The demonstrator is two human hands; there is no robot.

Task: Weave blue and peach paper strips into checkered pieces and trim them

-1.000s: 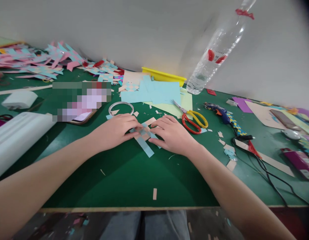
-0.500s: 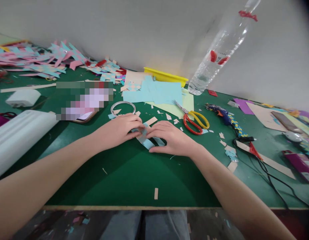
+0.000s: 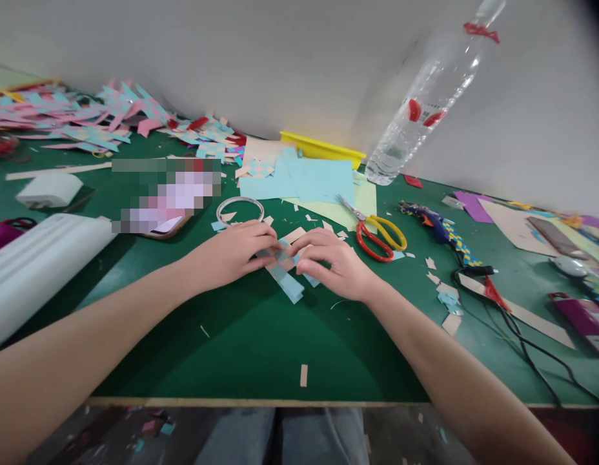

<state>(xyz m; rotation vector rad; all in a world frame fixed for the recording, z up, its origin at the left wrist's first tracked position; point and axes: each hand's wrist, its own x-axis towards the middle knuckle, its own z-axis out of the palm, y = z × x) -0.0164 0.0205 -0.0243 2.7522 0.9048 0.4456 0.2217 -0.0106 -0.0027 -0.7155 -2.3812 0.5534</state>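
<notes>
Two bare hands meet over a small weave (image 3: 284, 274) of blue and beige paper strips, mid-table on a green tabletop (image 3: 207, 368)
The left hand (image 3: 234, 255) pinches the weave between thumb and fingertips, almost closed; the right hand (image 3: 333, 261), loosely curled and partly open, sits at its right side, though whether it grips a strip cannot be told. The step appears to be folding or interlacing strips, and the next move would seem to call for a steady left pinch while the right catches a loose end. Scissors (image 3: 361, 217) lie to the far right of the weave, scraps scattered about; farther off are blue sheets (image 3: 319, 181), a yellow tray (image 3: 323, 148) and a clear bottle (image 3: 410, 123), before a pale grey wall (image 3: 232, 58)
</notes>
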